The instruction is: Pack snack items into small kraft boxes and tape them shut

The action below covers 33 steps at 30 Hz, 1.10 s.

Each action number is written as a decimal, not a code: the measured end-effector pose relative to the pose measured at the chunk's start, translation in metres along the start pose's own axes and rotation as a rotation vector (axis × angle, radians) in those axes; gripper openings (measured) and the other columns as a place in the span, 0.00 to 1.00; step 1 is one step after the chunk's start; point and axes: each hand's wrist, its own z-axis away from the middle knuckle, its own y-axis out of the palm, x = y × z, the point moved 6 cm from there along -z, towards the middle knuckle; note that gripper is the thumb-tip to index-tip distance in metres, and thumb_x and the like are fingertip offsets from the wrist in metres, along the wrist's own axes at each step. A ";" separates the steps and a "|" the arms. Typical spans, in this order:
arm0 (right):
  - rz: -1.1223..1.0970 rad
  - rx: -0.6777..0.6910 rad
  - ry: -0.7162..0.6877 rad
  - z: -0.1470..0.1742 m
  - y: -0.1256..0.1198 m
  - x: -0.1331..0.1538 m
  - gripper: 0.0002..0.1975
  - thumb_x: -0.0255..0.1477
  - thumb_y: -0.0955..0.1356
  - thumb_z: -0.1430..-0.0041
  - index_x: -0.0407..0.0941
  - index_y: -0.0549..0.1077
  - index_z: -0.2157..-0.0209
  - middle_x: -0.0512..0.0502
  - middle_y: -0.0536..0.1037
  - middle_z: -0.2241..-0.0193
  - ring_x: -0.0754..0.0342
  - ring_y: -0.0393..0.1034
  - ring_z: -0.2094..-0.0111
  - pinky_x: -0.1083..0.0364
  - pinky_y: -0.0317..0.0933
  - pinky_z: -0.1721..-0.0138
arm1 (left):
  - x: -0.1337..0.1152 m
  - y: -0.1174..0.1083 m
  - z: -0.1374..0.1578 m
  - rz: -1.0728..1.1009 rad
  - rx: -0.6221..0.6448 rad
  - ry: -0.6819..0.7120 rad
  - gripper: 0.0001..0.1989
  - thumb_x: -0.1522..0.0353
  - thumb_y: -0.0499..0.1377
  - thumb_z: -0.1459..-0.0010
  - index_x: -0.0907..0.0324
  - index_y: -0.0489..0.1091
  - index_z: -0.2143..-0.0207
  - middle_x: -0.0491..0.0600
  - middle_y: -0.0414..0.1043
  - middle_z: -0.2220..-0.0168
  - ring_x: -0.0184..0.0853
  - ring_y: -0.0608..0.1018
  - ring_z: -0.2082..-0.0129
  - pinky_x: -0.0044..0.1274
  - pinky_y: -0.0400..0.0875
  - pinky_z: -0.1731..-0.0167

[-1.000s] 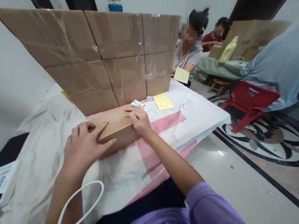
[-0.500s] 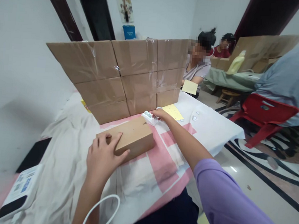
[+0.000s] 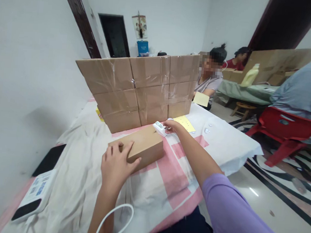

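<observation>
A closed brown cardboard box (image 3: 145,142) lies flat on the cloth-covered table in front of me. My left hand (image 3: 118,162) holds its left end, with fingers over the top and the thumb along the near side. Just beyond the box's right far corner is a small white box (image 3: 160,128) with a greenish printed patch. The curled fingers of my right hand (image 3: 173,126) grip its right end; the fingertips are partly hidden. Behind my right hand, a yellow sheet with small marks (image 3: 184,123) lies on the table.
A tall panel of taped cardboard boxes (image 3: 154,91) stands across the table. At left lie a white device (image 3: 38,190) and a black flat object (image 3: 49,160). A white cable (image 3: 131,218) loops by my left forearm. Beyond sit other people and a red chair (image 3: 289,123).
The view has shifted, so the scene sits lower and further right. Both hands keep nearly the same places on the cardboard box and the small white box.
</observation>
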 end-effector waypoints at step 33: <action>-0.522 -0.009 -0.028 0.007 -0.016 -0.052 0.11 0.18 0.64 0.61 0.44 0.61 0.73 0.51 0.69 0.78 0.55 0.73 0.76 0.57 0.72 0.74 | -0.002 0.002 -0.001 -0.074 -0.020 -0.019 0.31 0.52 0.62 0.44 0.48 0.70 0.39 0.54 0.64 0.47 0.47 0.69 0.51 0.37 0.67 0.52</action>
